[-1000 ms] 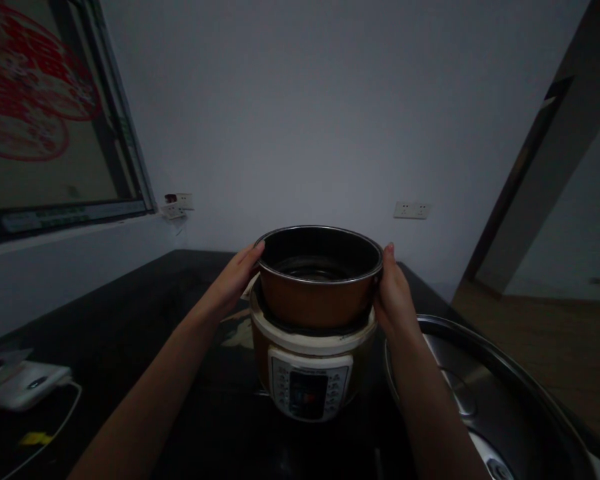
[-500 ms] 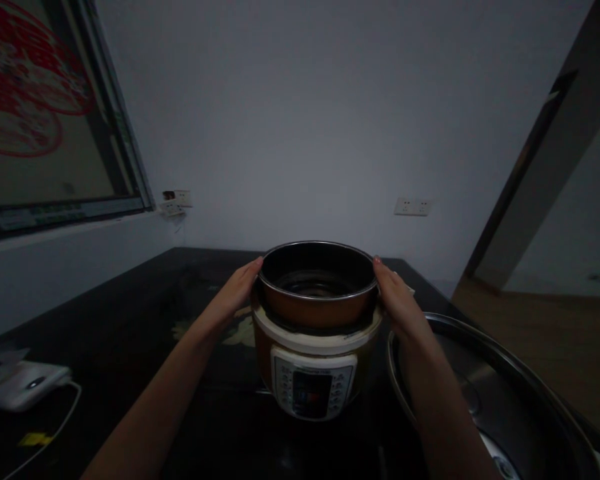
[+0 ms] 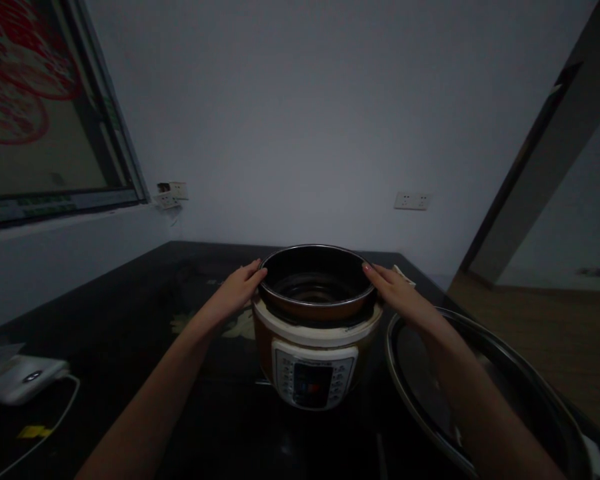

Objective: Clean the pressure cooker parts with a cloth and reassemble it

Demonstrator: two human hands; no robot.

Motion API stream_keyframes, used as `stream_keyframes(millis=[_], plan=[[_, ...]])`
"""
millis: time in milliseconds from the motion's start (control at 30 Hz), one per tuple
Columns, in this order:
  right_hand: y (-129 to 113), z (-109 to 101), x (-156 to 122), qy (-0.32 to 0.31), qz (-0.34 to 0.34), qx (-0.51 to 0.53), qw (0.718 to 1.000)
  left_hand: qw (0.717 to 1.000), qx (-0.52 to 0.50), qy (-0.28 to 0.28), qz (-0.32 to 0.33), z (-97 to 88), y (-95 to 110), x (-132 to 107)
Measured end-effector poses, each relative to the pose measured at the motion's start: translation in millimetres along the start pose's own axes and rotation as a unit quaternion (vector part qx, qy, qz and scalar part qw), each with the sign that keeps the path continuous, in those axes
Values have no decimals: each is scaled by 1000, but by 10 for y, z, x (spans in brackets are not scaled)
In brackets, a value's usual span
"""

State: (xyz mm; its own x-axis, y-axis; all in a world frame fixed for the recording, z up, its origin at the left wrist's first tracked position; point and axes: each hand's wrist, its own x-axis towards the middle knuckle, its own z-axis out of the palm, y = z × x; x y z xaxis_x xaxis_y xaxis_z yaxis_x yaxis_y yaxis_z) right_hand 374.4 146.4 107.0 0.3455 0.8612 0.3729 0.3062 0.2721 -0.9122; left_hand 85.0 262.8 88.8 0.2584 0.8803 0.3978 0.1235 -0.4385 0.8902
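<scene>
A brown inner pot [image 3: 316, 308] with a dark inside sits most of the way down in a white and brown rice cooker [image 3: 314, 357] on a black table [image 3: 130, 313]. My left hand [image 3: 237, 290] grips the pot's left rim. My right hand [image 3: 393, 288] grips the right rim. Both hands have their fingers curled over the edge. A little liquid shows at the pot's bottom.
A large metal lid [image 3: 485, 393] lies on the table to the right of the cooker, under my right forearm. A white device [image 3: 17, 380] with a cable rests at the left front. Wall sockets [image 3: 413, 200] are behind, a window [image 3: 40, 113] at left.
The inner pot has gone down into the cooker, from raised well above the rim to nearly seated. Both hands have followed it down, staying on the rim.
</scene>
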Motion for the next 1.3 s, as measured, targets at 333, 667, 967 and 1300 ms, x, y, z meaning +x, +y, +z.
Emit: stream_keyframes(millis=[333, 667, 967, 1300], plan=[[65, -30, 55, -16, 20, -55, 998, 992, 124, 0, 8, 52, -42, -96], [195, -21, 66, 41, -14, -70, 997, 983, 184, -1, 25, 71, -12, -127], [98, 3, -144, 32, -74, -78, 994, 984, 177, 14, 17, 101, -35, -145], [-449, -1051, -1255, 95, -59, -150, 982, 954, 176, 144, 195, 281, 649, -841]])
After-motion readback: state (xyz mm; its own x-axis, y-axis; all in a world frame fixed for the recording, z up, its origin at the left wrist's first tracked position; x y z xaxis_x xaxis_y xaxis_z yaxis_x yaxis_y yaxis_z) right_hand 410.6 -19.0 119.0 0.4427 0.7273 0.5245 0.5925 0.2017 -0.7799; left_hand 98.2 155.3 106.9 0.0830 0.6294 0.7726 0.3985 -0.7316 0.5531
